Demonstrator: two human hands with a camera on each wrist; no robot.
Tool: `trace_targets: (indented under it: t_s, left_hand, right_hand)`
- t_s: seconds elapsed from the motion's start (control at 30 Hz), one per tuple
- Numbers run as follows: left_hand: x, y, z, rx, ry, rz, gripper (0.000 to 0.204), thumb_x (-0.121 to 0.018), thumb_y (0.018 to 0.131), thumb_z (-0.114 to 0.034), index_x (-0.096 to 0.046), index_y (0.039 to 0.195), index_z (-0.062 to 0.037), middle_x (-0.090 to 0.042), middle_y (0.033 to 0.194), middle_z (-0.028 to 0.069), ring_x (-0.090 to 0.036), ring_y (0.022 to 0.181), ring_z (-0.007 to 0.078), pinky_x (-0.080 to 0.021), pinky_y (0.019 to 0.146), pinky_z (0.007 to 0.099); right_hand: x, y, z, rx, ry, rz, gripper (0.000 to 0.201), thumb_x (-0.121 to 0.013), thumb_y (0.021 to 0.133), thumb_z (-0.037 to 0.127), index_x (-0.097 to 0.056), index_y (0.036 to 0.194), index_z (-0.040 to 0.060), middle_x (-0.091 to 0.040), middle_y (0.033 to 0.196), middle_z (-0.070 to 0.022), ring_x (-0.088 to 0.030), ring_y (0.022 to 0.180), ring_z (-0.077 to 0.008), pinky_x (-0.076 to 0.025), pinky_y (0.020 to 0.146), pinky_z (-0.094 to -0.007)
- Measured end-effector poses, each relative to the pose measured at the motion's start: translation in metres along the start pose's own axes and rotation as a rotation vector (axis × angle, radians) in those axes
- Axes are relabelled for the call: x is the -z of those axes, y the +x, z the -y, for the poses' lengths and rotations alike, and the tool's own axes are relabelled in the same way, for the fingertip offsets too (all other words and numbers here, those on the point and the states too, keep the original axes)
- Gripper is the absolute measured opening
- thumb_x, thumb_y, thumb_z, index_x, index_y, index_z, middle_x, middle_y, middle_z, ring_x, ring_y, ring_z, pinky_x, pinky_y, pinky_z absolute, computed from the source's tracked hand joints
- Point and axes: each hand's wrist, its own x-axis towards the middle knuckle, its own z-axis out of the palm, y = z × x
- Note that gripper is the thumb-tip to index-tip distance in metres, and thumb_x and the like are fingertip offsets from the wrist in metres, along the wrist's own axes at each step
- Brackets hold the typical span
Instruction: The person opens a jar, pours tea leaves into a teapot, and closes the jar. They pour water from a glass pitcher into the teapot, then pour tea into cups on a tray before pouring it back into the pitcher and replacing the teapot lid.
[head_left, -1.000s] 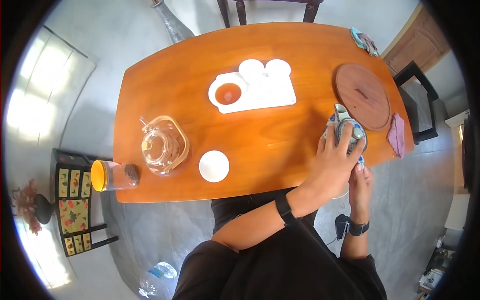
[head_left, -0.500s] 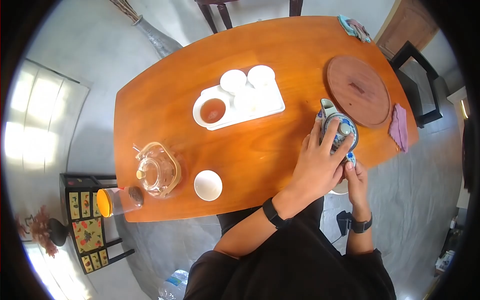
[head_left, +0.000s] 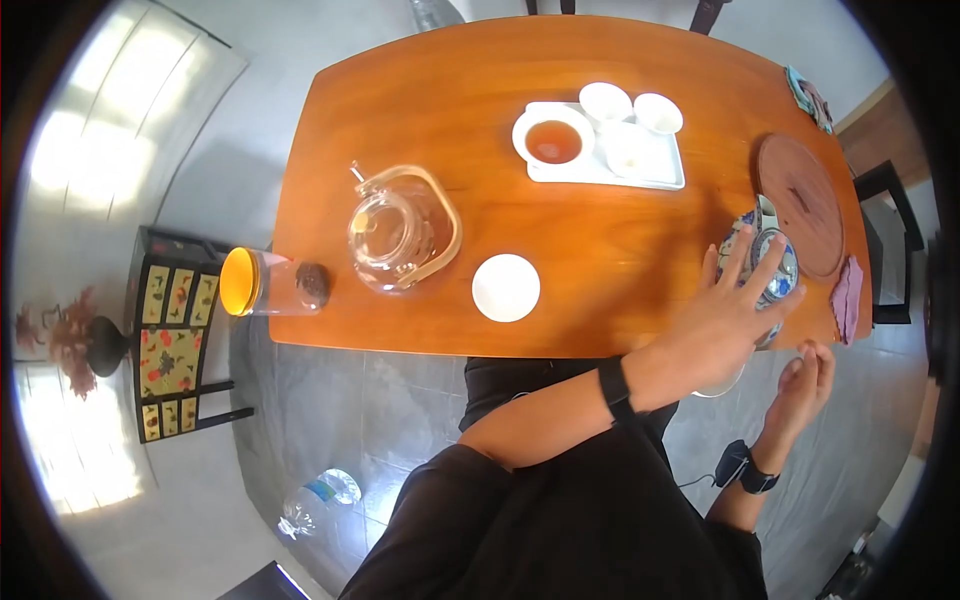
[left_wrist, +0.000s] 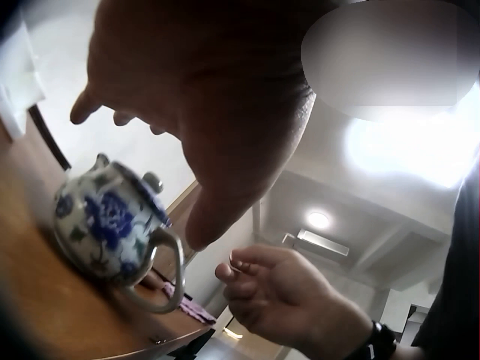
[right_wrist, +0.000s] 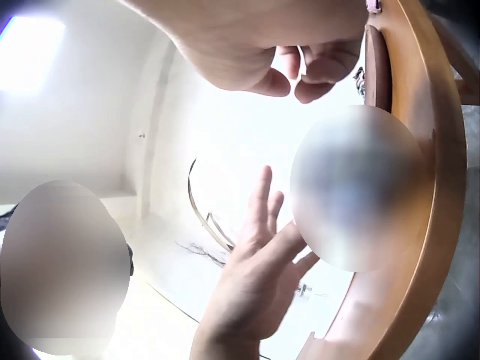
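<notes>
The blue-and-white teapot stands upright near the table's right front edge. Over it, in the head view, the left hand spreads its fingers; the left wrist view shows this hand beside and above the lid with a visible gap. Off the handle and past the table edge is the right hand, its fingers loosely bent around nothing. The right wrist view has the right hand at top and the left hand below; the area beside them is blurred.
A white tray bears a bowl of reddish tea and several white cups. A glass kettle, a white cup and a yellow-lidded jar stand leftward. Near the teapot lie a round wooden board and pink cloth.
My right hand has let go of the teapot handle and moved back from it. The left hand has lifted off the teapot, fingers spread wider. The head view has shifted.
</notes>
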Motion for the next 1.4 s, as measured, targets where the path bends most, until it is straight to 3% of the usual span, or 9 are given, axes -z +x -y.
trace_targets:
  t_s: [0.1,0.27,0.47,0.6,0.67,0.77,1.1,1.17,1.4]
  left_hand:
    - [0.063,-0.032,-0.01,0.073,0.095,0.04,0.084,-0.084,0.073,-0.018,-0.047,0.148,-0.0137,-0.028,0.159,0.0256,-0.028,0.145,0.0514,-0.032,0.109,0.0689]
    - [0.149,-0.102,0.02,0.434,0.53,0.208,0.08,-0.081,0.077,-0.02,-0.047,0.149,-0.0118,-0.038,0.152,0.0265,-0.04,0.137,0.048,-0.04,0.108,0.0551]
    - [0.148,-0.12,0.067,0.643,0.582,0.412,0.073,-0.08,0.075,-0.014,-0.052,0.142,-0.0095,-0.052,0.131,0.0218,-0.056,0.117,0.0446,-0.053,0.091,0.0483]
    - [0.149,-0.112,0.065,0.665,0.525,0.41,0.067,-0.081,0.073,-0.012,-0.056,0.136,-0.0077,-0.056,0.119,0.0191,-0.061,0.105,0.0412,-0.055,0.084,0.0465]
    - [0.151,-0.107,0.055,0.465,0.277,-0.016,0.061,-0.082,0.073,-0.01,-0.058,0.129,-0.006,-0.058,0.117,0.0191,-0.062,0.104,0.0396,-0.055,0.083,0.0462]
    - [0.141,-0.086,0.041,0.349,0.049,-0.185,0.06,-0.083,0.073,-0.012,-0.058,0.127,-0.0051,-0.057,0.118,0.0187,-0.063,0.105,0.0379,-0.054,0.083,0.0443]
    - [0.113,-0.042,0.104,0.094,-0.355,-0.623,0.085,-0.087,0.071,0.001,-0.038,0.139,-0.0087,-0.042,0.139,0.0135,-0.055,0.124,0.0252,-0.057,0.098,0.0402]
    - [0.116,-0.042,0.112,0.147,-0.315,-0.575,0.097,-0.091,0.07,-0.006,-0.03,0.146,-0.0078,-0.038,0.143,0.0166,-0.047,0.133,0.0301,-0.051,0.106,0.0454]
    - [0.127,-0.045,0.145,0.694,-0.099,-0.502,0.121,-0.092,0.071,-0.028,-0.011,0.152,0.0107,-0.022,0.157,0.0312,-0.023,0.15,0.0408,-0.024,0.123,0.0448]
  right_hand:
    - [-0.012,-0.026,0.005,0.146,0.038,-0.062,0.005,-0.056,0.102,0.009,-0.056,0.106,0.0054,-0.06,0.097,-0.0054,-0.044,0.054,-0.003,-0.033,0.045,-0.0193]
    - [-0.064,-0.085,0.006,0.067,-0.124,0.506,0.008,-0.059,0.097,-0.001,-0.057,0.101,0.0057,-0.057,0.089,-0.0005,-0.053,0.071,-0.0048,-0.043,0.06,-0.0191]
    - [-0.128,-0.116,0.028,0.268,-0.294,0.965,0.01,-0.071,0.09,0.003,-0.061,0.087,0.0034,-0.06,0.072,-0.0021,-0.054,0.057,-0.0077,-0.042,0.052,-0.0228]
    - [-0.15,-0.098,0.02,-0.026,-0.133,0.966,0.009,-0.068,0.095,0.006,-0.061,0.099,0.0028,-0.062,0.084,-0.0006,-0.057,0.066,-0.0063,-0.046,0.059,-0.0222]
    - [-0.171,-0.085,0.03,-0.19,0.018,0.894,0.012,-0.066,0.097,0.007,-0.061,0.107,0.0028,-0.063,0.091,-0.0008,-0.058,0.072,-0.0064,-0.048,0.063,-0.0218]
    - [-0.195,-0.058,0.059,-0.402,0.209,0.932,0.023,-0.064,0.1,0.009,-0.058,0.12,0.0025,-0.061,0.103,-0.002,-0.06,0.084,-0.0076,-0.049,0.071,-0.0221]
    - [-0.273,0.015,0.121,0.106,-0.152,1.23,0.016,-0.065,0.089,0.005,-0.066,0.105,0.0006,-0.066,0.088,-0.0035,-0.061,0.081,-0.0096,-0.049,0.067,-0.0237]
    - [-0.287,0.029,0.125,0.04,-0.142,1.289,0.013,-0.067,0.086,0.01,-0.067,0.096,0.0019,-0.067,0.082,-0.0048,-0.062,0.076,-0.0096,-0.049,0.063,-0.0272]
    - [-0.348,0.068,0.116,0.713,-0.805,1.085,0.017,-0.068,0.079,0.011,-0.064,0.094,0.0041,-0.067,0.079,-0.0129,-0.065,0.071,-0.0243,-0.051,0.064,-0.0375]
